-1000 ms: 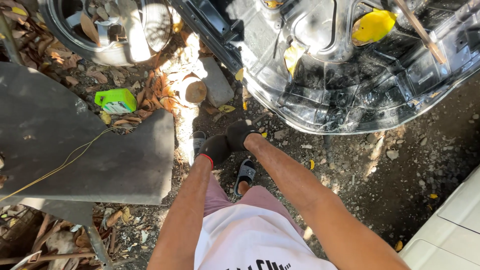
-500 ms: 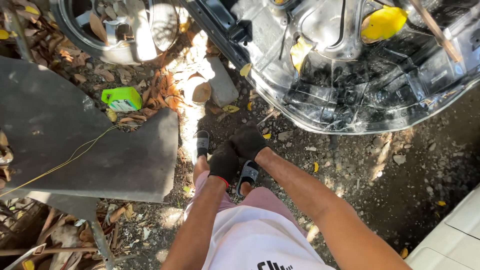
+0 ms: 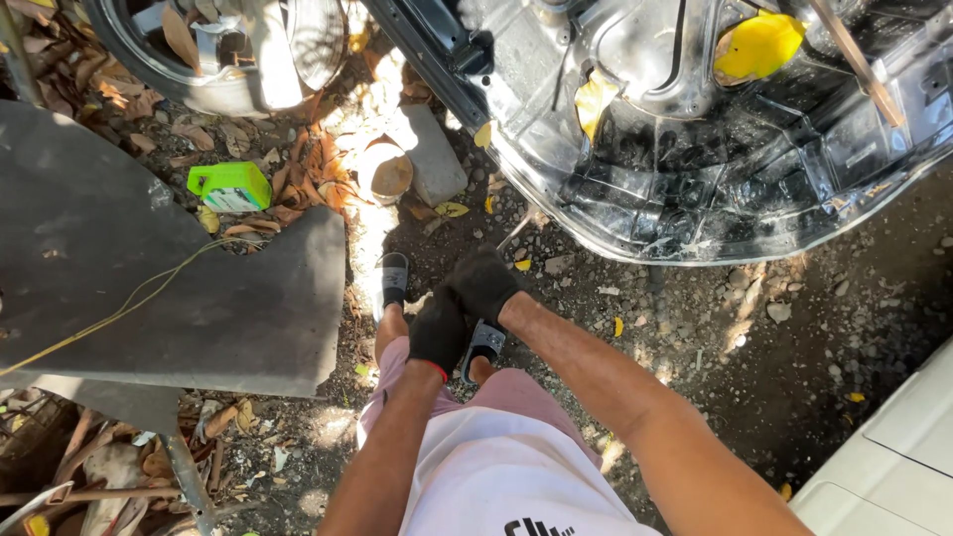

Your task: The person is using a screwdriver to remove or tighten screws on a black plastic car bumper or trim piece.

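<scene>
Below, gloved hands [image 3: 462,313] touching (both black), green rectangular box [image 3: 230,186] left.

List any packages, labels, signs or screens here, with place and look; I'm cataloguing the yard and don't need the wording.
Green container: on dry leaves left of the hands, beside the grey sheet; boxy, bright green with a pale label on its side.
Shirt print: bottom edge of the white shirt; dark marks, cut off.
No signs or screens in view.
</scene>
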